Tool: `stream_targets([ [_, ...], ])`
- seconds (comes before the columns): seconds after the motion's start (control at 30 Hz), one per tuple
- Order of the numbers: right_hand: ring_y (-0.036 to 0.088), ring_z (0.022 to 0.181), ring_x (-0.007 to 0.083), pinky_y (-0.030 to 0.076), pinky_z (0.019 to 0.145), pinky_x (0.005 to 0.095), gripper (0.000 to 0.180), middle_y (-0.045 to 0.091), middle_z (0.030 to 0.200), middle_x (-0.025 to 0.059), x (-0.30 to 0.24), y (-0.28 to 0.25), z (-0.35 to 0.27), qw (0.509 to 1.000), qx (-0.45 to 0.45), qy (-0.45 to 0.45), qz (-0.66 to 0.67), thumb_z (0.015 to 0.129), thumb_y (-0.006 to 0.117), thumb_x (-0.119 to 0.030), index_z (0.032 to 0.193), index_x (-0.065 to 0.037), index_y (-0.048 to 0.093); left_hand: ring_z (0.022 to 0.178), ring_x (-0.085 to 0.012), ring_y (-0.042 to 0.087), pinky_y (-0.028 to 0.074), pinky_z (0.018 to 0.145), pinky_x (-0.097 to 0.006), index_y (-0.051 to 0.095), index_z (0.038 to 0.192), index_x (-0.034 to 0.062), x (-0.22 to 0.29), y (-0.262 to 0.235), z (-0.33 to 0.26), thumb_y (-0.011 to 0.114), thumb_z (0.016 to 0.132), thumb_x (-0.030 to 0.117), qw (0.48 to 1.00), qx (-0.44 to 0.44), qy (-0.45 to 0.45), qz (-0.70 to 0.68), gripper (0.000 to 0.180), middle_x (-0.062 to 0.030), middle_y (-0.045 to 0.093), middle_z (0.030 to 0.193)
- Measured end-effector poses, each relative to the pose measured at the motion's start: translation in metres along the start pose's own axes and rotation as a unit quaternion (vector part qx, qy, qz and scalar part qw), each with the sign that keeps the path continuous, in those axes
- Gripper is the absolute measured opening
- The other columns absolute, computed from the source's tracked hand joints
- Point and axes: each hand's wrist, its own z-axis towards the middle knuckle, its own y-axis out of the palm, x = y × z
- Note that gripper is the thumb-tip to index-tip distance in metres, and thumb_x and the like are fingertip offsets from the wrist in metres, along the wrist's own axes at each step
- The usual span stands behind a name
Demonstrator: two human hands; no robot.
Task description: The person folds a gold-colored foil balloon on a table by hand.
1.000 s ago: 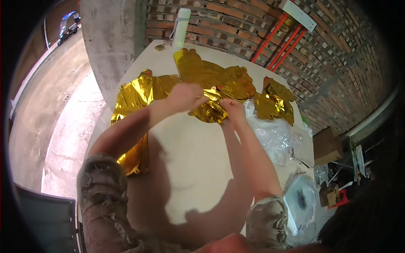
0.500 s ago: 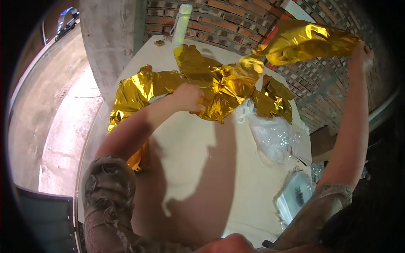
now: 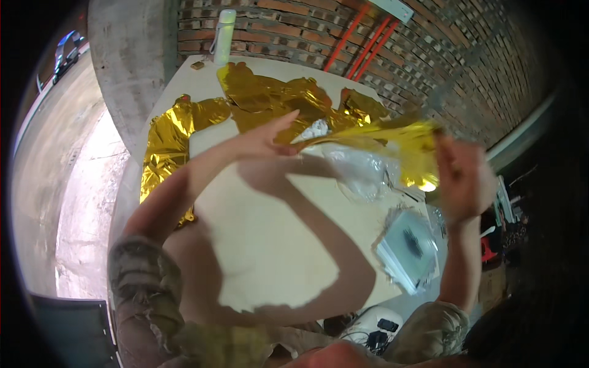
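A crumpled gold foil balloon [image 3: 405, 144], flat and without air, stretches above the table between my two hands. My right hand [image 3: 463, 175], blurred by motion, is closed on its wide right end. At its narrow left end, my left hand [image 3: 267, 138] pinches the foil near the thumb, while other fingers stick out. Behind the hands lies another gold foil piece [image 3: 257, 92], spread out flat. A shiny gold foil piece [image 3: 169, 144] hangs at the table's left side, and a smaller gold one [image 3: 362, 104] lies at the back right.
Clear plastic bags [image 3: 362, 175] lie below the stretched foil. A stack of clear packets [image 3: 408, 248] sits at the table's right edge. At the far left corner of the cream table [image 3: 264, 245] stands a pale green bottle [image 3: 225, 37], beside a small brown block [image 3: 197, 65]. A brick wall [image 3: 276, 27] rises behind.
My right hand has come down and inward, bringing the raised foil balloon low over the table. My left hand has its fingers stretched more. The view has shifted right.
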Motion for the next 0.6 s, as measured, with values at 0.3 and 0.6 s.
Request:
stream_targets([
  [0.3,0.058,0.062,0.0127,0.045,0.05,0.0229,0.028,0.065,0.081,0.0016,-0.128,-0.029,-0.068,0.944,-0.121,-0.099,0.291,0.087,0.076,-0.027,0.105,-0.007,0.069,0.098,-0.0255,0.063,0.043,0.108,-0.046,0.062,0.13,0.0112,0.058,0.039,-0.115,0.068,0.078,0.009,0.848,0.056,0.338,0.404,0.052,-0.0059,0.065,0.098],
  [0.6,0.048,0.132,0.0417,0.042,0.108,0.0502,0.057,0.048,0.146,0.0213,-0.167,0.025,-0.177,0.864,-0.408,0.18,0.234,0.089,0.071,-0.036,0.134,-0.005,0.058,0.117,-0.0345,0.06,0.044,0.103,-0.046,0.064,0.126,0.0056,0.059,0.019,-0.191,0.071,0.082,0.034,0.928,-0.2,0.083,0.302,0.053,-0.0167,0.06,0.133],
])
